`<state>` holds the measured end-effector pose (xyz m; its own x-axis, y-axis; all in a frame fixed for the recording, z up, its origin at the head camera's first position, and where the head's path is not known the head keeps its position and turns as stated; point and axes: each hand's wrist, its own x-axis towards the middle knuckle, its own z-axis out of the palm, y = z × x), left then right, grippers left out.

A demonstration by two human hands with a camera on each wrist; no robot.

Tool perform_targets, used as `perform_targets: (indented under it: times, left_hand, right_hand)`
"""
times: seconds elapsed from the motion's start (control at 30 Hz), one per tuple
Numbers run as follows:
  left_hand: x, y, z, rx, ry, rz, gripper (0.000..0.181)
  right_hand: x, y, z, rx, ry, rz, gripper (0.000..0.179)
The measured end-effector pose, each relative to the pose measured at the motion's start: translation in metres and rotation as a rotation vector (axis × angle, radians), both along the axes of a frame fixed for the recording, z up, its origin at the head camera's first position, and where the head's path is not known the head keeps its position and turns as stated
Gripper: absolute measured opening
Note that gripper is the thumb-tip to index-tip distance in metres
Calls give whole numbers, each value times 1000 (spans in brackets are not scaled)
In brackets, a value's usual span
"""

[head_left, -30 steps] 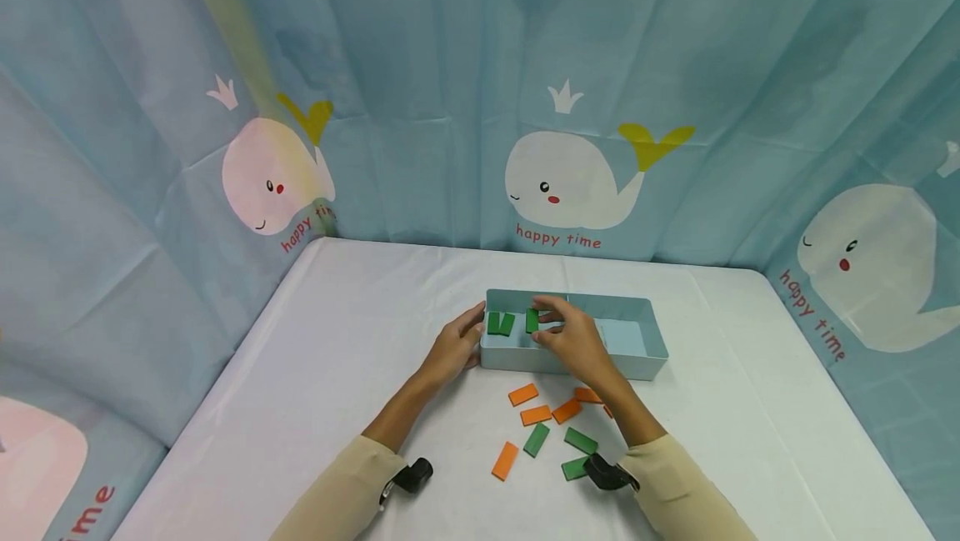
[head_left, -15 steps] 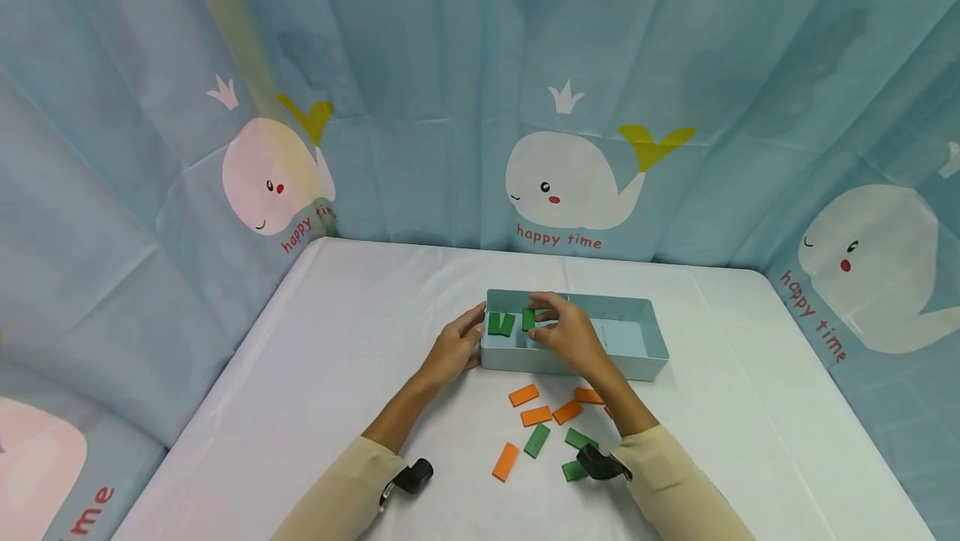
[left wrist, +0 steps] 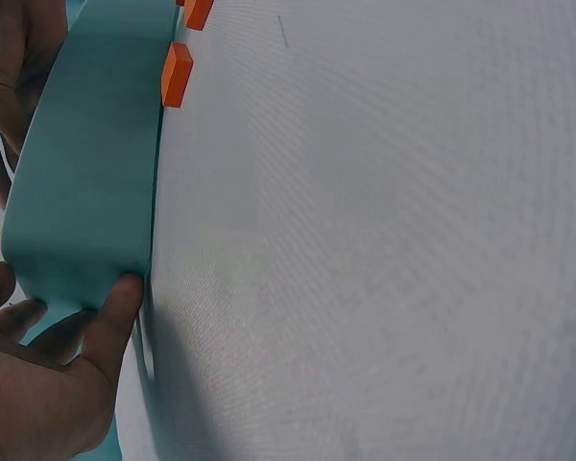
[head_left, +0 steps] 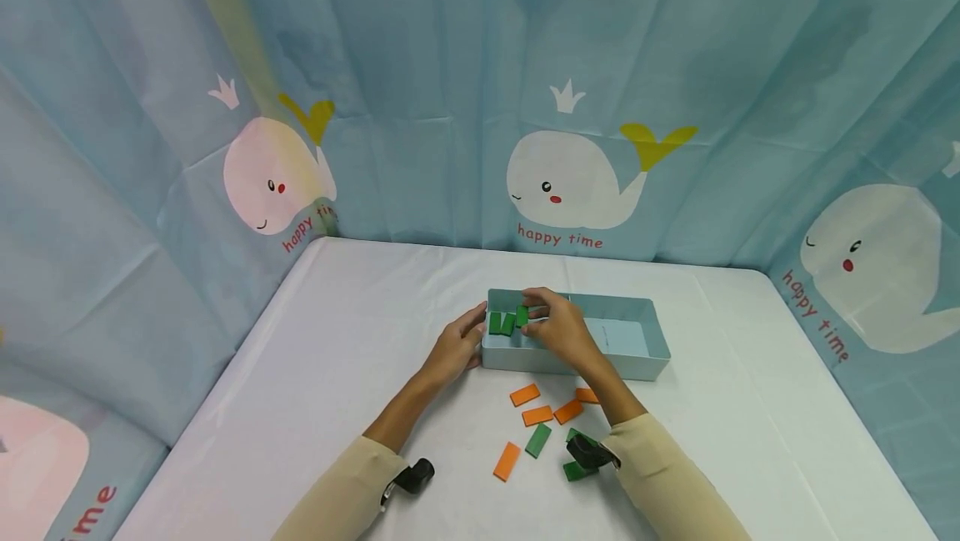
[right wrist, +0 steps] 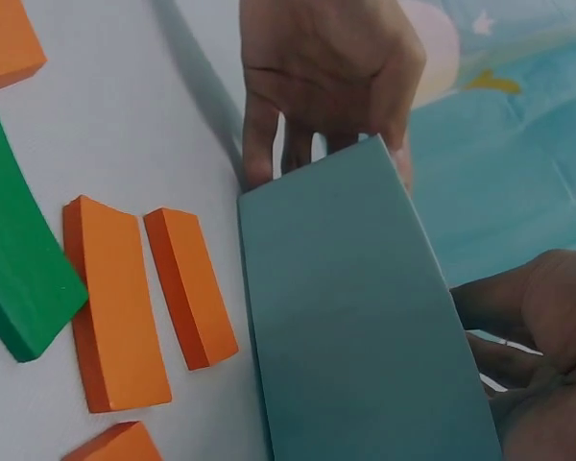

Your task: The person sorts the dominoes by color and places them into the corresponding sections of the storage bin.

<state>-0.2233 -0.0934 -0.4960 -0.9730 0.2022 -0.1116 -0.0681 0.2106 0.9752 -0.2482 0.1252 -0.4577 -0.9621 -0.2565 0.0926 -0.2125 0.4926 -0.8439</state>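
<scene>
My right hand (head_left: 562, 327) is over the left compartment of a blue-green box (head_left: 570, 364), pinching a green block (head_left: 522, 317) upright between thumb and fingers. Just left of it, two green blocks (head_left: 495, 323) stand in the same compartment. My left hand (head_left: 453, 347) rests its fingers against the box's left end; in the left wrist view its fingertips touch the end wall (left wrist: 77, 264). Seen from the right wrist, the box's side wall (right wrist: 355, 317) hides the held block and the compartment.
In front of the box lie several orange blocks (head_left: 537, 416) and green blocks (head_left: 537, 440) on the white table (head_left: 360, 308). The right wrist camera (head_left: 588, 451) partly covers some green ones. A whale-print curtain (head_left: 420, 174) stands behind the table.
My right hand has moved left inside the box with the green block, bringing it beside the two standing there. The left hand has stayed at the box's end.
</scene>
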Motion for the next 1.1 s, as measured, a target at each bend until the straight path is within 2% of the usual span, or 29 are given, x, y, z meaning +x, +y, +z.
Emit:
perform_targets:
  times: [0.77,1.1]
  left_hand:
    - [1,1,-1,-19,-5,6,55]
    - [2,1,-1,-12,6,1,55]
  right_hand:
    - [-13,-6,-3,91,-27,-28,61]
    - [-12,0,-7,49,-5,-19,59]
